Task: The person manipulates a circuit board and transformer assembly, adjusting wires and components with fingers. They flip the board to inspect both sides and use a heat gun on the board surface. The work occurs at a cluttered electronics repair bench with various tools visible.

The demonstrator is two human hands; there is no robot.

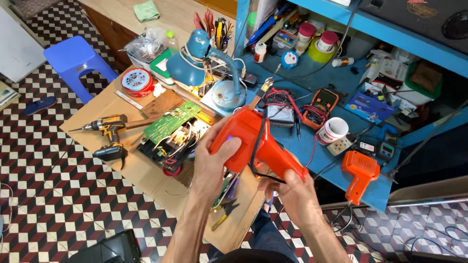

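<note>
hands hold one orange soldering gun [258, 141] above the near edge of the workbench, in the middle of the scene. left hand [212, 163] is closed around the thick body of the gun, with the thumb lying on its orange side and the fingers wrapped behind. right hand [292, 190] grips the handle end, lower and to the right, fingers curled around it. a black cord [257, 146] hangs in a loop across the gun between the two hands. the metal tip of the gun points far, toward a blue desk lamp [204, 63].

under the hands, a little to the left, an opened device with a green circuit board [171, 122] lies on the brown wooden table [141, 173]. further left on the same table a yellow and black cordless drill [108, 134] rests on its side, and far from it stands a red round tin [137, 82]. small pliers with yellow handles [222, 214] lie near the near edge of the table, just beside the left forearm.

to the right, the blue bench [331, 168] carries a second orange soldering gun [360, 173], well apart from the hands, a white cup [332, 130], and an orange multimeter [317, 104] with red and black wires. a blue plastic stool [75, 61] stands on the checkered floor [58, 195] at far left.
</note>
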